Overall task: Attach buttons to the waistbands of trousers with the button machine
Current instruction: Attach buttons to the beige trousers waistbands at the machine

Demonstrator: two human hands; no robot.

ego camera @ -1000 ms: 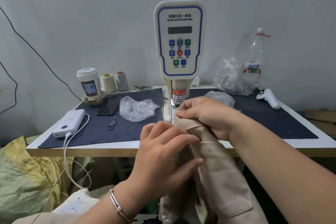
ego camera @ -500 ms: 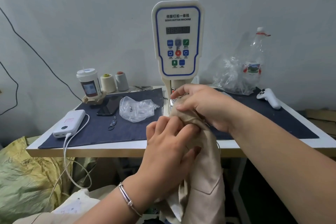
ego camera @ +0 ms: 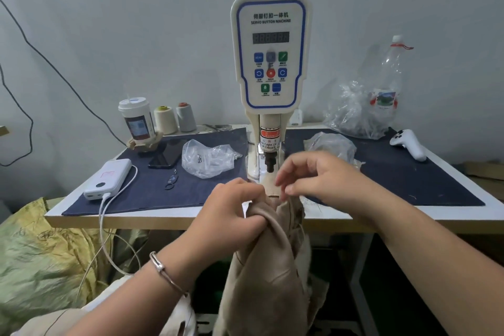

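The white servo button machine (ego camera: 270, 49) stands mid-table, its black punch (ego camera: 270, 163) just above the beige waistband end (ego camera: 270, 186) of the trousers (ego camera: 261, 267). The rest of the trousers hangs off the table's front edge. My left hand (ego camera: 234, 213) grips the bunched fabric just below the waistband. My right hand (ego camera: 313, 174) is right of the punch, fingers curled, thumb and forefinger pinching the waistband's right edge. A clear bag of small metal buttons (ego camera: 207, 158) lies left of the machine.
On the dark mat (ego camera: 141, 194) are a power bank (ego camera: 109, 179) with cable, a phone (ego camera: 166, 155), a cup (ego camera: 136, 123) and two thread cones (ego camera: 176, 118). At the right sit crumpled bags (ego camera: 330, 144), a bottle (ego camera: 387, 84) and a white controller (ego camera: 409, 143).
Both hands lowered the waistband from the raised position onto the machine base under the punch. My right hand moved off the punch to its right side; my left hand slid down the fabric.
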